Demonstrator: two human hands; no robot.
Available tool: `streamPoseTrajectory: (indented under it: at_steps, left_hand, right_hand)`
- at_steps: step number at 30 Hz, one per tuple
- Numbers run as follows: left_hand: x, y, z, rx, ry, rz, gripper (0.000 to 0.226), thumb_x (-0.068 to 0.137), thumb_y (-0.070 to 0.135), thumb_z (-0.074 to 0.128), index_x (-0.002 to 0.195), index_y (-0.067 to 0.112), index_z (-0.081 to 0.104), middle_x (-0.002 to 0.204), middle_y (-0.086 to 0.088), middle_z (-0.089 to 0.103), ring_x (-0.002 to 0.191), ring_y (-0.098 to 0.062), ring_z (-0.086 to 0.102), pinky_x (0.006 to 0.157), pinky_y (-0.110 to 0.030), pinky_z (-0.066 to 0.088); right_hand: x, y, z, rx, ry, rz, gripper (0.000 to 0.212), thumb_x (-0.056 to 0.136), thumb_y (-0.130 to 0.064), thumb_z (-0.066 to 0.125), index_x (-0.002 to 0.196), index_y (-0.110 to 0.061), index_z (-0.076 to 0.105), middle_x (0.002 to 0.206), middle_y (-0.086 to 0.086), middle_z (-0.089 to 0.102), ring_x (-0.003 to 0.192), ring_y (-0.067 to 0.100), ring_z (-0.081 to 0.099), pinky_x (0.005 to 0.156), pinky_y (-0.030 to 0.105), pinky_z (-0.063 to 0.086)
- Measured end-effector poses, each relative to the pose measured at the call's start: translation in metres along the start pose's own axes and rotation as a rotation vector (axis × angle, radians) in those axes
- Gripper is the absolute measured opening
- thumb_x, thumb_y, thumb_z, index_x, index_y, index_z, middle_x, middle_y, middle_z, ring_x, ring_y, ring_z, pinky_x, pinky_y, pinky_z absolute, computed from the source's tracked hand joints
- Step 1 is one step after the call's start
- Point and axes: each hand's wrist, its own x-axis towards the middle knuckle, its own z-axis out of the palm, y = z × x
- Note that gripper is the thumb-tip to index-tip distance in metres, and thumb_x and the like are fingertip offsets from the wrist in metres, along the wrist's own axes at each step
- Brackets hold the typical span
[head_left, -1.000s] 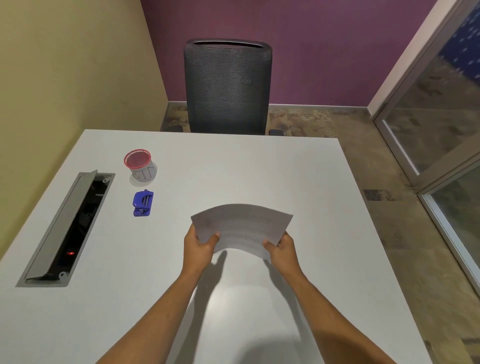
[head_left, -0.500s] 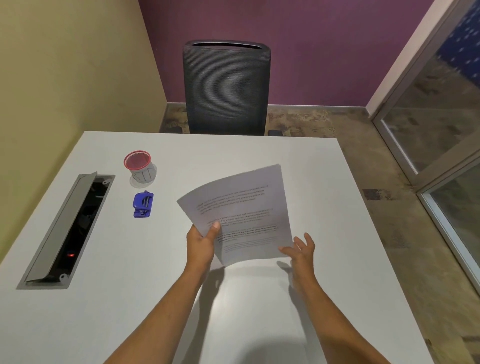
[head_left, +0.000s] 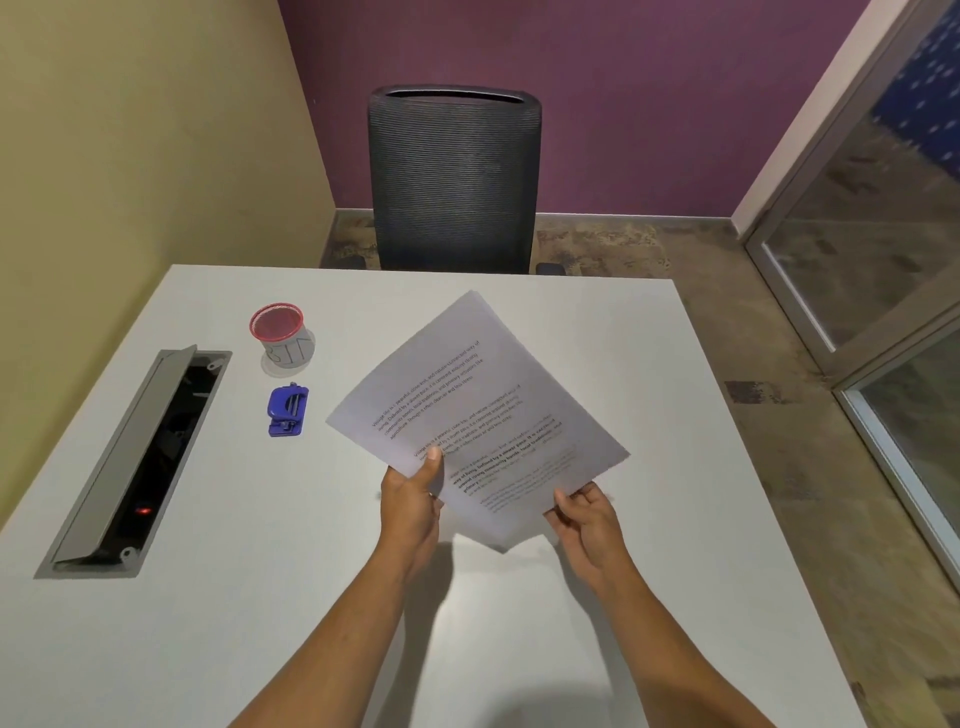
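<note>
A printed sheet of paper (head_left: 483, 410) is held above the white table (head_left: 649, 545), turned so one corner points away from me. My left hand (head_left: 410, 504) pinches its lower left edge, thumb on top of the text. My right hand (head_left: 587, 525) holds the lower right edge with curled fingers, the thumb at the paper's border. A small blue hole punch (head_left: 287, 409) lies on the table to the left of the paper. Behind it stands a small bin (head_left: 283, 335) with a red mesh rim.
An open grey cable hatch (head_left: 130, 462) is set into the table at the left, a red light glowing inside. A dark mesh office chair (head_left: 452, 176) stands at the far edge. Yellow wall left, purple wall behind, glass partition (head_left: 883, 249) right.
The sheet was bowed between both hands, then the right hand let go and the left tilted it up. Now the paper is rotated clockwise and the right hand has taken its lower right edge again.
</note>
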Motion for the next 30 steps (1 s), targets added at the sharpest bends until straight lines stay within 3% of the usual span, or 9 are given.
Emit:
streamPoseTrajectory:
  at_steps: [4,8,10,12,16,19,21,25,30]
  left_hand:
    - [0.001,-0.003,-0.001,0.002,0.015,-0.063,0.026,0.093,0.015,0.061,0.114,0.030,0.059,0.105,0.009,0.075,0.098,-0.009,0.070,0.067,-0.027,0.055]
    - [0.002,-0.007,-0.004,-0.007,-0.030,-0.054,0.037,0.093,0.012,0.062,0.129,0.019,0.056,0.117,-0.001,0.071,0.109,-0.016,0.066,0.083,-0.030,0.054]
    - [0.003,-0.008,-0.010,0.043,-0.019,-0.045,0.043,0.090,0.011,0.066,0.131,0.004,0.054,0.101,-0.001,0.075,0.106,-0.020,0.068,0.071,-0.022,0.056]
    - [0.006,-0.005,-0.020,0.070,0.031,-0.053,0.048,0.087,0.007,0.068,0.126,-0.010,0.049,0.085,0.001,0.074,0.095,-0.021,0.072,0.063,-0.023,0.056]
    - [0.022,0.009,-0.050,0.064,0.050,-0.042,0.025,0.085,0.005,0.067,0.106,0.017,0.072,0.102,-0.004,0.076,0.093,-0.021,0.072,0.074,-0.033,0.057]
    - [0.032,0.020,-0.075,0.194,0.008,-0.093,0.035,0.084,0.016,0.070,0.118,0.014,0.064,0.110,-0.011,0.072,0.095,-0.025,0.067,0.082,-0.039,0.050]
    - [0.035,0.026,-0.086,0.299,-0.043,-0.130,0.039,0.082,0.022,0.073,0.118,0.013,0.063,0.108,-0.010,0.073,0.091,-0.023,0.069,0.073,-0.033,0.052]
    - [0.038,0.029,-0.088,0.463,-0.166,-0.155,0.030,0.080,0.016,0.075,0.108,0.010,0.067,0.103,-0.010,0.075,0.087,-0.024,0.074,0.062,-0.026,0.056]
    - [0.042,0.023,-0.074,0.636,-0.171,-0.074,0.026,0.083,0.014,0.073,0.106,0.024,0.068,0.103,0.002,0.076,0.091,-0.020,0.073,0.075,-0.037,0.057]
  right_hand:
    - [-0.002,-0.001,-0.001,-0.045,0.001,-0.005,0.041,0.079,0.002,0.068,0.117,-0.013,0.062,0.116,0.009,0.073,0.104,0.022,0.070,0.074,0.029,0.058]
    - [-0.003,-0.002,0.001,-0.179,0.045,-0.073,0.036,0.090,0.009,0.058,0.117,-0.015,0.062,0.111,0.004,0.075,0.102,0.019,0.070,0.074,0.026,0.058]
    - [-0.004,-0.008,0.004,-0.240,0.089,-0.110,0.033,0.091,0.008,0.058,0.114,-0.015,0.062,0.107,0.001,0.076,0.098,0.017,0.071,0.072,0.024,0.058]
    - [-0.003,-0.016,0.004,-0.297,0.112,-0.132,0.031,0.092,0.007,0.058,0.114,-0.014,0.063,0.106,0.000,0.077,0.097,0.015,0.071,0.072,0.025,0.058]
    - [-0.004,-0.034,-0.003,-0.372,0.101,-0.138,0.030,0.092,0.010,0.055,0.111,-0.010,0.064,0.102,0.003,0.076,0.089,0.013,0.073,0.067,0.022,0.058]
    - [-0.003,-0.047,-0.012,-0.439,0.078,-0.098,0.032,0.091,0.012,0.055,0.113,-0.009,0.064,0.104,0.007,0.075,0.092,0.020,0.072,0.076,0.031,0.059]
    - [-0.002,-0.052,-0.016,-0.525,0.053,-0.074,0.033,0.091,0.011,0.055,0.114,-0.011,0.064,0.107,0.010,0.074,0.096,0.024,0.071,0.084,0.037,0.057]
    - [-0.002,-0.051,-0.016,-0.647,0.002,-0.038,0.031,0.092,0.009,0.054,0.111,-0.013,0.063,0.100,0.004,0.078,0.087,0.017,0.075,0.063,0.023,0.058]
    - [0.002,-0.053,-0.005,-0.745,0.067,-0.093,0.029,0.091,0.007,0.057,0.104,-0.018,0.062,0.100,0.001,0.075,0.079,0.008,0.074,0.057,0.018,0.054]
